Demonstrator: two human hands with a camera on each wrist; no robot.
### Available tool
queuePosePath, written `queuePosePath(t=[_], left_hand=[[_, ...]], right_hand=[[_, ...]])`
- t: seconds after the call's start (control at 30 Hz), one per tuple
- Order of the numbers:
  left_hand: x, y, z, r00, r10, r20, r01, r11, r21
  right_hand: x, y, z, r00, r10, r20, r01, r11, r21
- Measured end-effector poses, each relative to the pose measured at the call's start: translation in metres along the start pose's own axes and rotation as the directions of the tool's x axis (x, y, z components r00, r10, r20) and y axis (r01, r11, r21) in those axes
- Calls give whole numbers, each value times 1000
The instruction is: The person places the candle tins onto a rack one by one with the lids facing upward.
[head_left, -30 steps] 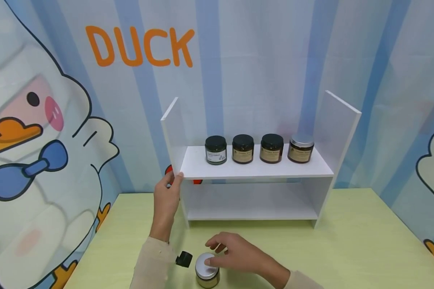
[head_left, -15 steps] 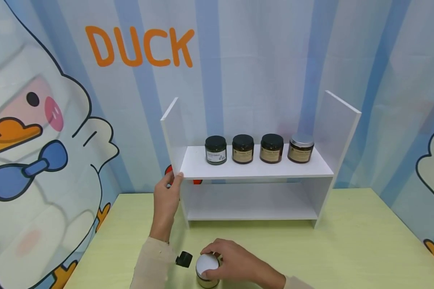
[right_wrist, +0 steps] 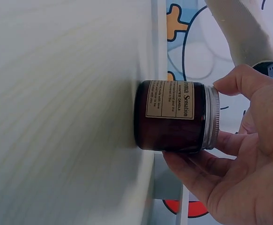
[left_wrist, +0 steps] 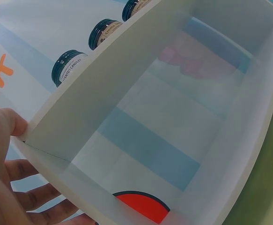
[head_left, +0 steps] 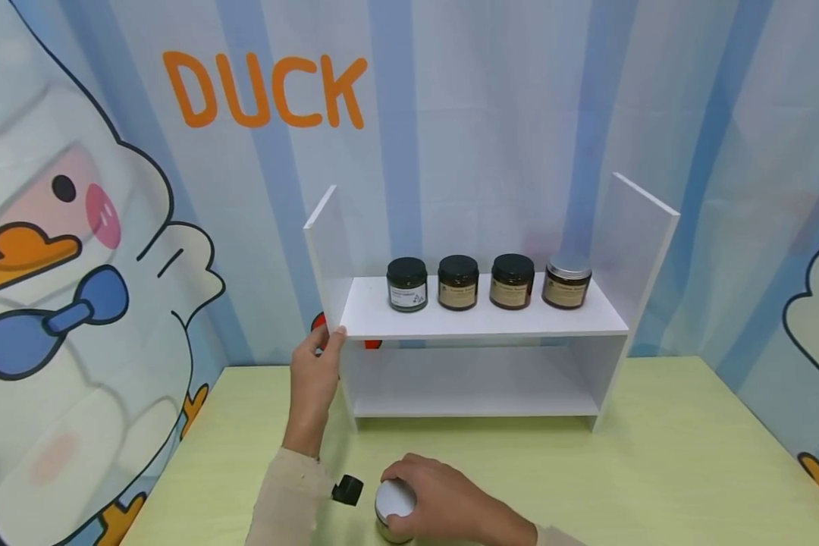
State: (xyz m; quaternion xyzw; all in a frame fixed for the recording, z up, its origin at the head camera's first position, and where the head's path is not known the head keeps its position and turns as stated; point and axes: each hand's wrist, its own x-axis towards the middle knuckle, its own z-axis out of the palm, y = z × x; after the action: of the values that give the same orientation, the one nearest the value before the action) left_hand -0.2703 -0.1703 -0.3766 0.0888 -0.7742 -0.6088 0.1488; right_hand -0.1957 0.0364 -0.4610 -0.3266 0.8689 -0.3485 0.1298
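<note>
My right hand [head_left: 447, 500] grips a scented candle jar [head_left: 394, 500] near the front of the table, thumb and fingers around its silver lid. In the right wrist view, the dark amber candle jar [right_wrist: 171, 117] has a tan label; its base is at or very near the tabletop, and I cannot tell whether it touches. My left hand [head_left: 316, 375] holds the left side of a white two-tier shelf [head_left: 484, 326]. From the left wrist view, the thumb of the left hand [left_wrist: 14, 164] presses the front edge while the other fingers lie along the outside of the panel.
Along the upper tier stand a black-lidded jar with a white label [head_left: 407, 284], two black-lidded jars with tan labels, and a silver-lidded jar [head_left: 567, 282] at the right. The shelf rests on a pale green table [head_left: 696, 455], before a duck-print backdrop [head_left: 484, 114].
My right hand has come down and closed around the candle jar's lid, and the jar has shifted slightly to the right. My left hand has stayed on the shelf.
</note>
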Motion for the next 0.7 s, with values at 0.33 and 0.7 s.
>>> queuePosePath(t=[0.33,0.7], left_hand=[[1,0,-1,1000,-17,3,17,1000,-1],[3,1,-1,1000,-30,8,30,1000,-3]], right_hand=[[-3,5,-7,1000,-3,21,2,999,52],[-7,10,-10,999,-34,2,34,999,25]])
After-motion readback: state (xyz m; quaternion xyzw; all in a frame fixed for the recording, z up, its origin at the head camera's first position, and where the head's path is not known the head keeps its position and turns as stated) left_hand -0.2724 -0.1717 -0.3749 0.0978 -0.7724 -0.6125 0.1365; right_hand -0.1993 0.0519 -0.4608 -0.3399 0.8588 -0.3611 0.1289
